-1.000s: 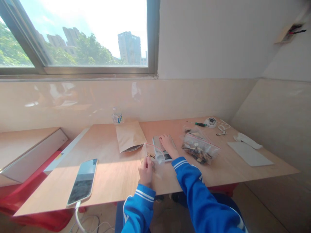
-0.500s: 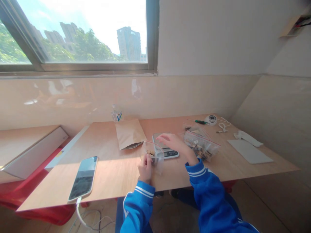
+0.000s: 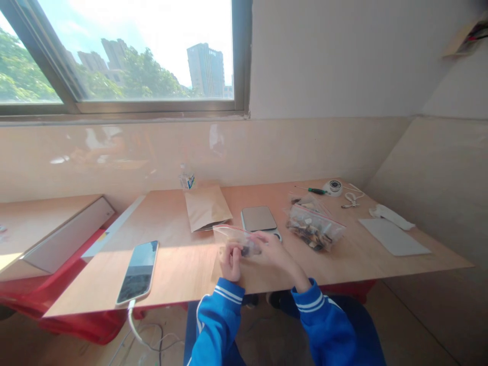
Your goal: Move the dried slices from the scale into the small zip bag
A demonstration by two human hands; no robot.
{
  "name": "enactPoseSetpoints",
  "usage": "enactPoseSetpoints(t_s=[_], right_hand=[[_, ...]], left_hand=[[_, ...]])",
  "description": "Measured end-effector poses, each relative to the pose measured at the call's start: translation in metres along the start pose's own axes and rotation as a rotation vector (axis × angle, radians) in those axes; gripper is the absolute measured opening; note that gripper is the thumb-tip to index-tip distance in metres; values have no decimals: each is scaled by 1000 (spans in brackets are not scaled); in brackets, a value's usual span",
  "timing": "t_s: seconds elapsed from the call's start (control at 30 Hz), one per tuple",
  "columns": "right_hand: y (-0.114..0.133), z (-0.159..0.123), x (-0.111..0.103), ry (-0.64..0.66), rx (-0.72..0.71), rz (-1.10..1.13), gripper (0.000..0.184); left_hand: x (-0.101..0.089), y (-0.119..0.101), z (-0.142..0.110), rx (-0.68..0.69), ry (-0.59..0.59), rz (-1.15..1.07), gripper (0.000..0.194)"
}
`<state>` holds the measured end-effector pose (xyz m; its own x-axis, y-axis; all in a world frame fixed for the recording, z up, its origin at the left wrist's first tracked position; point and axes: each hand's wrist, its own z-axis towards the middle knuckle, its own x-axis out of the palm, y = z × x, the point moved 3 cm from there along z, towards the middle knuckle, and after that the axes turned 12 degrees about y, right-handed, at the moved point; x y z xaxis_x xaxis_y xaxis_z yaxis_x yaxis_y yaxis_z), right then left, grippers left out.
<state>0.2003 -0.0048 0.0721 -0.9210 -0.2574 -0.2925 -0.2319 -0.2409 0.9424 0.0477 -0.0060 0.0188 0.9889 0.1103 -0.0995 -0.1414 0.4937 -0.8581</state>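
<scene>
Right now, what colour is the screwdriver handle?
Green, on the screwdriver at the table's far side; head view.

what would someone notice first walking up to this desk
Both hands, the left hand and right hand, hold a small clear zip bag with a few dark bits inside at the near edge of the wooden table. Just behind it sits a flat scale, with a fuller zip bag of brown pieces to its right. A phone lies plugged in at the near left.
</scene>
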Motion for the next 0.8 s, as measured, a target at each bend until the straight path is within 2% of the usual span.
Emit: enactPoseSetpoints(t_s=[0.1, 0.13, 0.17, 0.23, 0.33, 0.4, 0.47, 0.6, 0.8], right_hand=[[3, -4, -18, -241, -31, 115, 37], [3, -6, -24, -307, -34, 153, 39], [2, -10, -30, -349, -37, 175, 40], [-1, -17, -38, -385, -49, 163, 39], [-10, -24, -38, -402, -63, 98, 36], [-22, -26, -33, -419, -57, 105, 37], [-39, -27, -26, -433, -41, 139, 40], [-65, -27, -19, -484, -24, 89, 45], [-72, -30, -25, -550, -24, 51, 43]], left_hand=[[-10, -3, 1, 54, -285, 89, 28], [-12, -4, 3, 30, -348, 90, 30], [-13, -4, 6, -7, -354, 65, 34], [-9, -3, 13, -91, -215, -44, 41], [4, -3, 19, -186, 87, -214, 42], [10, -2, 19, -238, 190, -285, 42], [13, 3, 19, -300, 200, -319, 39], [11, 15, 20, -381, 128, -343, 33], [6, 20, 18, -412, -6, -443, 36]])
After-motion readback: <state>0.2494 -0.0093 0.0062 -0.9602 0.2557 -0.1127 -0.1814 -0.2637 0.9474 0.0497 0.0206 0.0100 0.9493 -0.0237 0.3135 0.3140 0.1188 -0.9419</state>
